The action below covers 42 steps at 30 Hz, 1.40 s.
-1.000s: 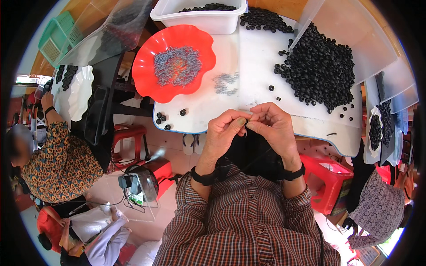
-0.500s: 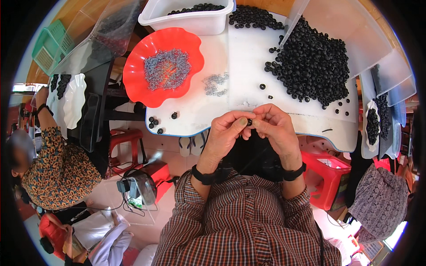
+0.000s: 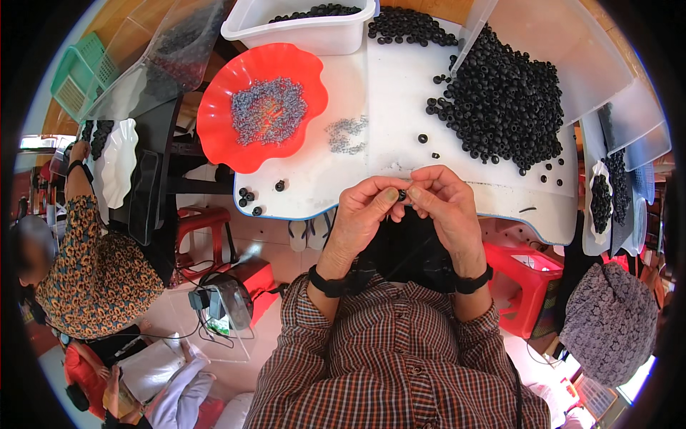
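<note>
Just off the near edge of the table, my hands meet around one small black round part (image 3: 401, 194) with a hole in it. My left hand (image 3: 361, 211) pinches it between thumb and fingers. From the other side, the closed thumb and fingertips of my right hand (image 3: 451, 211) press on the same part. Whether a smaller piece sits between the fingertips is hidden. Beyond my right hand lies a large heap of like black parts (image 3: 507, 100). To the far left, a red wavy-rimmed bowl (image 3: 214, 121) holds many tiny clear pieces (image 3: 268, 107).
More tiny clear pieces (image 3: 346, 134) lie on the white table (image 3: 321, 179). Several loose black parts (image 3: 250, 200) sit near its left edge. A white tub (image 3: 300, 34) and a clear bin (image 3: 564, 57) stand at the back. Co-workers sit left and right; a red stool (image 3: 525, 286) is beside me.
My hands stay almost in place around the black part, with the right fingers shifting slightly. The co-worker at the left has moved a hand a little towards a white dish.
</note>
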Each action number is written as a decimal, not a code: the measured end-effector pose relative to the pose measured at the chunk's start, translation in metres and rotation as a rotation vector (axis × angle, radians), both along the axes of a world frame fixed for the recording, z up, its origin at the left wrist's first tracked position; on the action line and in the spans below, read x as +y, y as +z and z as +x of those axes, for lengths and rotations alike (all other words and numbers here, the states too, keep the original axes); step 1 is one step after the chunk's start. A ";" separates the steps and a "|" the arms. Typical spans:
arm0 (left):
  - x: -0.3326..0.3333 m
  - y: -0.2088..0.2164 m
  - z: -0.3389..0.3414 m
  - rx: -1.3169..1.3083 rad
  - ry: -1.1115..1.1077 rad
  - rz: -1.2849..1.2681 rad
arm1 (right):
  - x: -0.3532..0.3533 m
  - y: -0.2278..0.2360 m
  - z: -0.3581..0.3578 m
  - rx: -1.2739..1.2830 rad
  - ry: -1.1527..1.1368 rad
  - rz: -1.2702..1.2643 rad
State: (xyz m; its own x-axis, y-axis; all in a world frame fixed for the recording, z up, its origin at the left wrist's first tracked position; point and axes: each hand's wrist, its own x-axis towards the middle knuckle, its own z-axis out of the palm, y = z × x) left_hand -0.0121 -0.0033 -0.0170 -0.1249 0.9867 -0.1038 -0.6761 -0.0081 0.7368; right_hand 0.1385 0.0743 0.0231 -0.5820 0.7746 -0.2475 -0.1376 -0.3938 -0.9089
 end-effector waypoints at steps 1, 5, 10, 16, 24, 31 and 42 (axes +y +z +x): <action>0.000 0.001 0.000 0.028 0.010 -0.010 | -0.001 0.001 -0.001 -0.005 -0.023 0.038; 0.001 0.002 0.001 0.109 0.037 0.013 | -0.005 0.007 -0.005 -0.066 -0.050 0.135; 0.000 0.004 0.002 0.117 0.067 -0.032 | -0.006 0.006 -0.004 -0.064 -0.050 0.140; 0.000 0.002 0.001 0.147 0.084 -0.028 | -0.008 0.006 -0.004 -0.045 -0.043 0.166; 0.001 0.001 0.003 0.102 0.089 -0.039 | -0.008 0.010 -0.003 -0.097 -0.075 0.154; 0.000 -0.002 0.000 -0.070 0.058 -0.077 | 0.008 -0.013 0.004 -0.505 -0.362 0.633; 0.003 -0.002 0.004 -0.017 0.072 -0.136 | 0.026 -0.023 -0.007 -0.896 -0.341 1.218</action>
